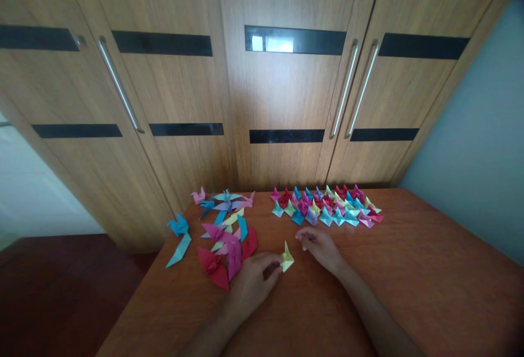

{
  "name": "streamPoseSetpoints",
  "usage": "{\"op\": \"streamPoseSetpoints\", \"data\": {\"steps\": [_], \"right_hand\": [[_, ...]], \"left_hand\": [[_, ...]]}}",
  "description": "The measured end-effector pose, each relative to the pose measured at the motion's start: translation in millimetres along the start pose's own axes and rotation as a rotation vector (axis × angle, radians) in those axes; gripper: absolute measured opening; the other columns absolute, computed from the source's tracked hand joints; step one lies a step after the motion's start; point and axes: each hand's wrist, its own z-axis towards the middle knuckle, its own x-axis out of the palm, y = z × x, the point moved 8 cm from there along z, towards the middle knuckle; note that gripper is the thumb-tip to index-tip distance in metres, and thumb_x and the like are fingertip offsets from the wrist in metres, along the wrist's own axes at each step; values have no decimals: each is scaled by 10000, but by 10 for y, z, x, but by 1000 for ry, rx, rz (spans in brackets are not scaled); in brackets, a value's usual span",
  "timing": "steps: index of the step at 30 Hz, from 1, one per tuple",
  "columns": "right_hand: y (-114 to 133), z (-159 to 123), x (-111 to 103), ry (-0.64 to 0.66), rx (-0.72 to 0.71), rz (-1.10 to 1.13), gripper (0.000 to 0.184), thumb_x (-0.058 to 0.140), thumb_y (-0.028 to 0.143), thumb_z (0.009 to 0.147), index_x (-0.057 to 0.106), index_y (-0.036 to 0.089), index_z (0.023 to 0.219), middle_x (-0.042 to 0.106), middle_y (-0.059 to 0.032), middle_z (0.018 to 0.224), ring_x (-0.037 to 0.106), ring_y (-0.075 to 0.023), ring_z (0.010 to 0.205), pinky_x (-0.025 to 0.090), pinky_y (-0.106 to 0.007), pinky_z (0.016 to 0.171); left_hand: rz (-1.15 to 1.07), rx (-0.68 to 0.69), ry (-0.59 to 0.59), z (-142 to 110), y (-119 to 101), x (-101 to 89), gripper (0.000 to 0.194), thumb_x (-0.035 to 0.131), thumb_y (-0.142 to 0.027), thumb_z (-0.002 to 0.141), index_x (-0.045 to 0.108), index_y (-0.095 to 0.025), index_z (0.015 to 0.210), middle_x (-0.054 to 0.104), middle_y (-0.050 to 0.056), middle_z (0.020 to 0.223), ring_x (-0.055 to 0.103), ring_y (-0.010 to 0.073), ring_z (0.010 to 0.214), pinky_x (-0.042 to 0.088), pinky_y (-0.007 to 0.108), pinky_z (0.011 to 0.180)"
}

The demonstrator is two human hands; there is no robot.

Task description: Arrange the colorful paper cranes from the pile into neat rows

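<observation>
Between the thumb and fingertips of my left hand [257, 274] is a small pale-yellow folded paper piece [287, 259] with a pointed tip standing up. My right hand [320, 246] is a short way to the right of that piece, fingers loosely bent and a little apart, with nothing visible in them. Just left of my left hand lie loose folded papers: a red one [213, 267] and a magenta one [233, 256]. Behind my right hand are rows of small folded paper pieces [311, 216] in several colours, each with a raised point.
Origami cranes [227, 202] and folded strips lie along the table's left side. A blue crane [178, 225] and a light-blue strip [179, 250] lie near its left edge. The brown wooden table [409, 269] backs onto a tall wardrobe [278, 95] with metal handles.
</observation>
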Motion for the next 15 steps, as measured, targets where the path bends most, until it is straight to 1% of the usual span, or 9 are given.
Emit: {"op": "streamPoseSetpoints", "data": {"steps": [3,7,11,15], "right_hand": [[-1,-5,-24,-3,-24,-166,219,472,327,833,639,188,803,599,3,587,558,-147,570,395,-248,572],[52,-34,3,19,-63,-346,206,464,265,829,661,204,814,630,-7,649,565,-150,605,379,-246,584],[84,-43,5,19,-90,-379,211,456,243,832,662,200,819,641,-12,678,569,-151,631,372,-238,584],[90,-41,0,24,-99,-388,205,461,235,830,662,200,815,634,-7,666,562,-146,618,368,-235,581]], "left_hand": [[89,15,5,68,28,42,192,494,-144,830,644,-221,923,669,8,857,602,135,755,461,224,690],[212,38,38,243,62,128,189,466,-152,842,633,-204,913,654,17,818,590,135,710,439,214,641],[332,16,21,469,71,151,185,447,-150,857,620,-195,906,652,28,847,596,139,741,424,217,660],[483,-81,26,662,95,154,186,426,-171,888,608,-200,907,655,42,910,609,147,800,418,224,688]]}}
